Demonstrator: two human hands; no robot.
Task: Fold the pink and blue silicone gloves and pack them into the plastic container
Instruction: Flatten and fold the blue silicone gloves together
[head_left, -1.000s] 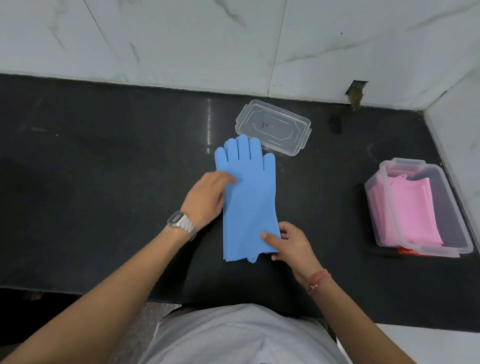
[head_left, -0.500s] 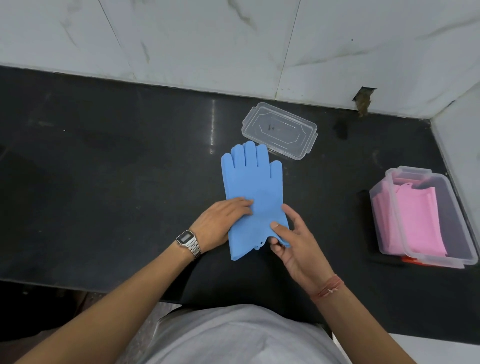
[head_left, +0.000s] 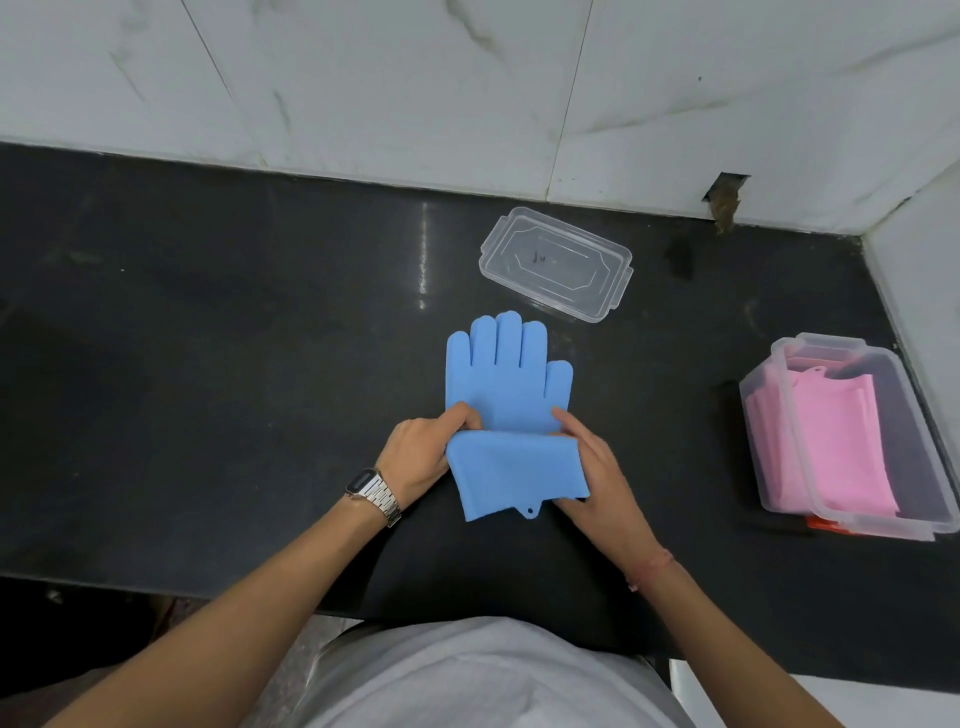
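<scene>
Mid-counter, toward its front edge, my left hand (head_left: 415, 453) and right hand (head_left: 597, 478) each pinched a side of the blue silicone glove (head_left: 506, 410), cuff raised. It looked soft, floppy, likely springy; gripping both cuff edges seemed best.

The blue gloves (head_left: 506, 410) lie stacked mid-counter, fingers pointing to the wall, cuff end bent over at the palm. The pink gloves (head_left: 831, 447) sit folded inside the clear plastic container (head_left: 914, 441) at right.
</scene>
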